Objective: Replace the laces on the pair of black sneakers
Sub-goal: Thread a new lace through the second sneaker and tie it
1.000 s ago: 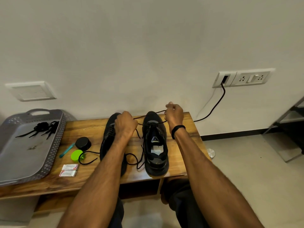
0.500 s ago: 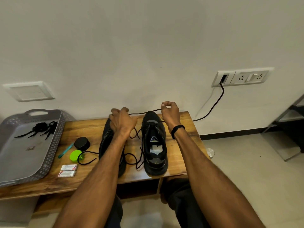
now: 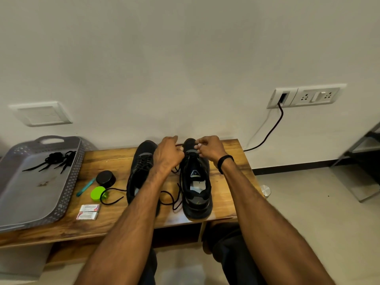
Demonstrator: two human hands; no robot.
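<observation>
Your left hand (image 3: 167,153) and right hand (image 3: 210,148) sit together at frame centre, fingers curled, each pinching the lace (image 3: 172,198) over one shoe's (image 3: 197,183) toe. The other shoe (image 3: 141,167) stands just left.

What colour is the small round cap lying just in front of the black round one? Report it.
The cap is bright lime green; the head view shows it clearly.
</observation>
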